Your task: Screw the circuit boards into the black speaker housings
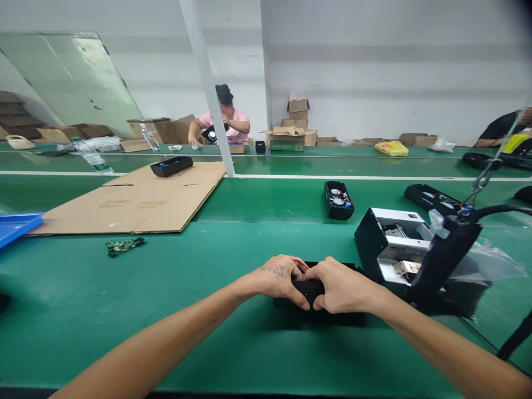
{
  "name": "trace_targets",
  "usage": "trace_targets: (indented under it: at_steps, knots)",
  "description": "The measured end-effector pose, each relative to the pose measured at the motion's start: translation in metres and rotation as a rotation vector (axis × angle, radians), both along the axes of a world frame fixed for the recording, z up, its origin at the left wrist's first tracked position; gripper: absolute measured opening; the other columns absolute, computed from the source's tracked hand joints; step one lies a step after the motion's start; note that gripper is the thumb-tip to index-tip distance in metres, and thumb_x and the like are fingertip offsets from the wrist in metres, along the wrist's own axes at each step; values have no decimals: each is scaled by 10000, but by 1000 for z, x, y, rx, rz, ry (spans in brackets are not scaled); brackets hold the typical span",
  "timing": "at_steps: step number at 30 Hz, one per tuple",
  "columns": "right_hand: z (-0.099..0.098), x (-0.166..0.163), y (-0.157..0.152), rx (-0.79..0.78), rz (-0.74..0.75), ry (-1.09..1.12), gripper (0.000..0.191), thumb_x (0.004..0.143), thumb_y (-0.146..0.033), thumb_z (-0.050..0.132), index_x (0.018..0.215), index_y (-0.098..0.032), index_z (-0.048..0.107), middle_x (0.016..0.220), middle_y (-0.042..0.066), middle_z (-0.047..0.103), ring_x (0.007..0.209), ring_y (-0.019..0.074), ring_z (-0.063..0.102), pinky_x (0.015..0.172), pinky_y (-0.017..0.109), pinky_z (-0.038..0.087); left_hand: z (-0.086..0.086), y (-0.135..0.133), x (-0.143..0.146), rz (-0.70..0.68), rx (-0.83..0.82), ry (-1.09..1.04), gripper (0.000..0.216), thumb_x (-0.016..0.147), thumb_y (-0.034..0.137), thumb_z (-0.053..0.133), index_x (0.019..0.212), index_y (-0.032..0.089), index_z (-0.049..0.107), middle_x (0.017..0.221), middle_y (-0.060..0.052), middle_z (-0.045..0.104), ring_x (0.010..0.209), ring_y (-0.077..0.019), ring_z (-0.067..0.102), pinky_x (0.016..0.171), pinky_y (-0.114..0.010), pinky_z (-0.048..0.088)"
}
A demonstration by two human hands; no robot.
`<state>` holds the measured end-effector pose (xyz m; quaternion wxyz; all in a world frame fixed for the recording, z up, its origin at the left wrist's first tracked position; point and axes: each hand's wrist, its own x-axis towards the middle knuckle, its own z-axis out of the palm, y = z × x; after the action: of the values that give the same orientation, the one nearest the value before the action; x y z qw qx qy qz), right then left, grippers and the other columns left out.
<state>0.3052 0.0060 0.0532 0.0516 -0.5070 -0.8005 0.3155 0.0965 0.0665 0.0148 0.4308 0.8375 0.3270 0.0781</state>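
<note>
Extending two bare forearms [166, 343] across a green bench [166, 277], converging right of centre. Supporting a flat cardboard sheet [137, 194] on the bench, beyond the hands and well to the left. Exposing the open interior of a black-and-silver machine [393, 255] at right, with a metal block [408, 268] inside.

Resting a black housing [282, 305] on the bench, directly beneath both hands. Closing left hand [282, 277] and right hand [343, 285] inward on a black part [308, 289] near the middle of the housing. Curling the fingers over the far side and setting the thumbs against the near side, with thumb tips almost meeting. Leaving only a narrow opening between thumb and fingers of each hand, occupied by the black part. Obscuring the boundary of the part; not revealing whether separate from the housing or built into it. Exposing a red wire [301, 264] just beyond the left fingers.

Standing a cardboard carton [286, 145] across the far side, flaps open, contents hidden. Presenting part of a blue tray [20, 224] at the left edge. Containing two round speakers [337, 198] and coloured wiring in an open black case [341, 212] beyond the hands. Placing small circuit boards [120, 247] near the sheet's near edge.
</note>
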Motion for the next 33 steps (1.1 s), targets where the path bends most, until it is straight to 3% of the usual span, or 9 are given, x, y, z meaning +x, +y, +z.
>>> trace_targets:
  at_steps: [4, 10, 18, 22, 24, 27, 28, 30, 33]
  knots:
    - [-6, 3, -6, -8, -38, 26, 131, 709, -247, 827, 815, -232, 750, 599, -59, 539, 499, 112, 357, 482, 285, 261, 2, 0, -2, -8, -1, 9, 416, 590, 499, 1012, 564, 220, 705, 1169, 20, 789, 1146, -248, 719, 724, -270, 462]
    - [-17, 5, -4, 30, -7, 56, 103, 703, -207, 778, 802, -224, 757, 601, -60, 554, 511, 112, 372, 519, 289, 286, 1, -1, -1, -19, 10, 5, 422, 624, 525, 996, 566, 218, 712, 1223, 17, 772, 1130, -241, 721, 732, -272, 472]
    - [-23, -2, -10, 130, 39, -13, 268, 721, -187, 795, 977, -253, 839, 739, 13, 732, 707, 223, 675, 673, 323, 417, 3, -6, -1, -37, 109, 8, 399, 705, 530, 957, 597, 222, 728, 1149, 15, 775, 1159, -257, 721, 912, -311, 492]
    - [-11, 15, -39, 382, 62, 59, 358, 839, -154, 760, 1182, -255, 781, 973, 52, 803, 970, 272, 744, 902, 404, 520, -9, -25, -6, 2, 307, 46, 297, 663, 467, 1014, 782, 269, 827, 1295, 16, 753, 1241, -297, 694, 1030, -380, 484]
    - [-5, 41, -57, 654, -139, 237, 423, 930, -171, 711, 1340, -271, 708, 1209, 82, 787, 1124, 270, 722, 1001, 432, 535, -25, -38, -10, -14, 461, 41, 278, 669, 445, 1019, 786, 284, 825, 1276, 10, 770, 1381, -365, 615, 1104, -462, 452]
    - [-6, 93, -74, 1123, -803, 405, 488, 990, -348, 730, 1464, -273, 637, 1399, 139, 683, 1210, 313, 670, 1030, 489, 540, -53, -57, -15, -33, 692, -39, 236, 692, 374, 997, 801, 296, 803, 1254, 7, 780, 1511, -427, 488, 1190, -586, 335]
    - [-9, 110, -76, 1179, -978, 408, 578, 984, -423, 736, 1519, -255, 592, 1450, 167, 643, 1249, 347, 651, 1044, 528, 533, -61, -62, -16, -24, 754, -76, 233, 703, 352, 984, 826, 298, 794, 1253, 8, 780, 1532, -431, 462, 1208, -608, 286]
    - [-20, 137, -76, 1035, -1150, 368, 677, 979, -558, 703, 1545, -214, 564, 1428, 196, 661, 1240, 392, 657, 1041, 588, 528, -71, -68, -17, -8, 842, -129, 247, 724, 334, 967, 877, 299, 776, 1246, 15, 781, 1549, -425, 440, 1227, -621, 212]
    - [-38, 157, -71, 631, -1143, 466, 575, 956, -656, 697, 1327, -218, 685, 1202, 144, 786, 1092, 359, 730, 963, 540, 576, -71, -72, -17, 13, 897, -144, 277, 727, 375, 983, 844, 289, 747, 1242, 36, 782, 1529, -404, 471, 1235, -592, 201]
